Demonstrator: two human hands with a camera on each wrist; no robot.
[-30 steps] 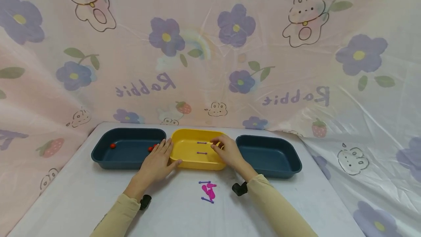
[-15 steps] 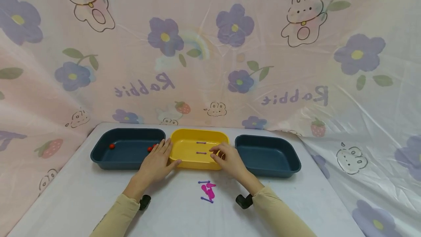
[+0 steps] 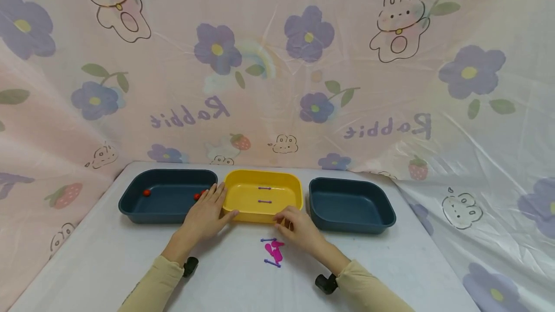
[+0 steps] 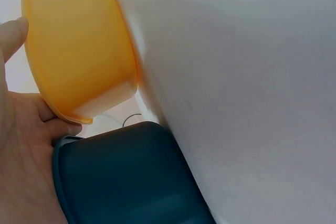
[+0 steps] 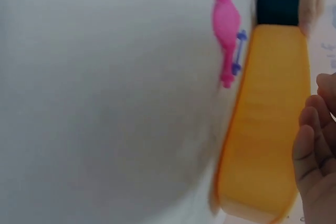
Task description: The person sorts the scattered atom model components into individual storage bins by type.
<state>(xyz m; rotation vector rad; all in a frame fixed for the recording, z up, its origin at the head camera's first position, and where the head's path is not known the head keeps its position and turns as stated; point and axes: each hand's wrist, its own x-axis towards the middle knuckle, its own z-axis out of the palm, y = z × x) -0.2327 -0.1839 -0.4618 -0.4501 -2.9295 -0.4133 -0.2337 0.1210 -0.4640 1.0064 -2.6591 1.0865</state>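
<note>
My left hand [image 3: 205, 218] lies with straight fingers over the adjoining rims of the yellow tray [image 3: 256, 217] and the left dark blue tray [image 3: 151, 218]. In the left wrist view, its thumb [image 4: 14, 35] touches the yellow rim. My right hand [image 3: 299, 230], fingers loosely bent and holding nothing, hovers by the yellow tray's front right side. Two small purple bars, a far one [image 3: 264, 188] and a near one [image 3: 265, 201], lie inside that tray. Before it are several pink club-shaped pieces [image 3: 277, 255] and two more purple bars, one behind [image 3: 268, 240] and one in front [image 3: 272, 264].
Small red balls lie in the left dark blue tray, one at left [image 3: 147, 192] and others near my fingers [image 3: 197, 196]. Another dark blue tray [image 3: 353, 226] stands at right. A printed curtain [image 3: 277, 85] hangs behind the white table [image 3: 234, 283].
My right hand has drawn back from over the yellow tray to just in front of its near rim. My left hand stays in place, and the small pieces lie as before.
</note>
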